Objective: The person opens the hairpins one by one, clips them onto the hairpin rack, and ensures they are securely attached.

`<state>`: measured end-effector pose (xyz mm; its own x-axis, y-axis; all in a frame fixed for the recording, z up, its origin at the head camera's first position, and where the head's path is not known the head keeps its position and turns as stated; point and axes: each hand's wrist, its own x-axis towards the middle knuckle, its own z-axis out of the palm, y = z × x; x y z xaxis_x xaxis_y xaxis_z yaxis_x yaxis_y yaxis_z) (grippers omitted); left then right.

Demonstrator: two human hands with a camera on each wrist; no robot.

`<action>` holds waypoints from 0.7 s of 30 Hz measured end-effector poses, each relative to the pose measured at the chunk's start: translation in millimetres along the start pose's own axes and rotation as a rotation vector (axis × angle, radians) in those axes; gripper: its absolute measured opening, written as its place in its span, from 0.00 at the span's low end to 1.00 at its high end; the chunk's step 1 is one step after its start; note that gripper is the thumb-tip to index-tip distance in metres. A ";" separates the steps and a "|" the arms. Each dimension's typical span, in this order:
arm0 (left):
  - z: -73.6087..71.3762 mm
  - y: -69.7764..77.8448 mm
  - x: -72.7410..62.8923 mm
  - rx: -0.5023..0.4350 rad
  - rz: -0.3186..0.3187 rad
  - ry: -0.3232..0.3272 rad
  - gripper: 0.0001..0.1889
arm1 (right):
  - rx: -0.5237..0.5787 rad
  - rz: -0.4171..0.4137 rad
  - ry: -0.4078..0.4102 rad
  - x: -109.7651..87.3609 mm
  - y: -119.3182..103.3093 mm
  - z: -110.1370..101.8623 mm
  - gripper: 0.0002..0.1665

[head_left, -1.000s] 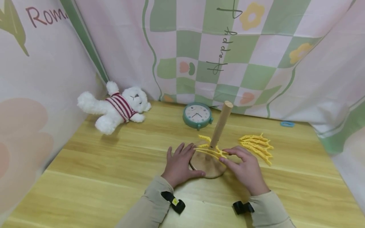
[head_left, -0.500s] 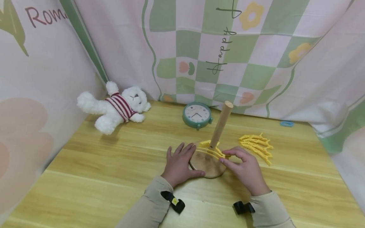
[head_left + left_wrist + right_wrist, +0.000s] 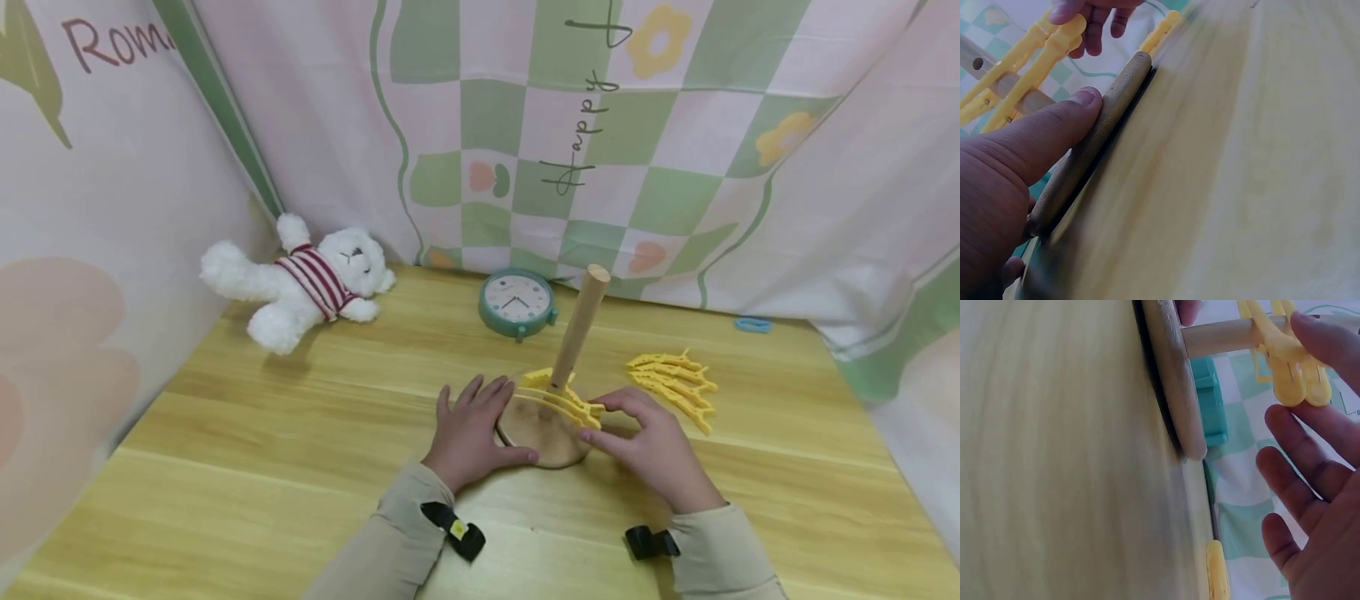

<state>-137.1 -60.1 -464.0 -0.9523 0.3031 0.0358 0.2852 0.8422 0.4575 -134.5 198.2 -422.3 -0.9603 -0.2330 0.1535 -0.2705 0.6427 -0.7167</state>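
A wooden stand (image 3: 546, 437) has a round base and an upright post. My left hand (image 3: 468, 442) rests against the base's left side, its thumb (image 3: 1079, 103) lying over the near rim. Around the lower post are yellow alligator hair clips (image 3: 570, 407); one stretches across the front, another piece shows behind the post. My right hand (image 3: 660, 454) is beside the front clip's tail ends, thumb and index finger spread on either side of them. In the right wrist view the fingers (image 3: 1297, 444) are loose near the rounded tails; light contact cannot be ruled out.
Several yellow hair clips (image 3: 673, 383) lie fanned on the table (image 3: 300, 458) to the right. A green clock (image 3: 517, 302) lies behind the stand, with a blue clip-like item (image 3: 753, 325) at the back right. A white plush bear (image 3: 307, 279) lies at the back left.
The front clip's tail has shifted slightly down and more of it shows. My right thumb and index finger have spread apart and the wrist has moved right. My left hand stays put.
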 end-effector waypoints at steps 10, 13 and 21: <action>1.0 -1.2 -0.2 -0.001 0.005 0.004 0.56 | -0.053 -0.145 0.145 1.1 1.6 5.0 0.13; 1.4 -1.2 0.0 0.005 0.006 0.004 0.56 | -0.051 -0.178 0.172 2.0 -0.3 6.2 0.12; 1.9 -1.3 0.2 0.012 0.006 0.000 0.55 | -0.070 -0.225 0.190 4.2 -7.6 4.9 0.11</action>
<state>-137.4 -60.2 -466.3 -0.9505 0.3085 0.0382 0.2924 0.8458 0.4462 -136.1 188.8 -419.5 -0.8692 -0.2388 0.4330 -0.4761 0.6405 -0.6026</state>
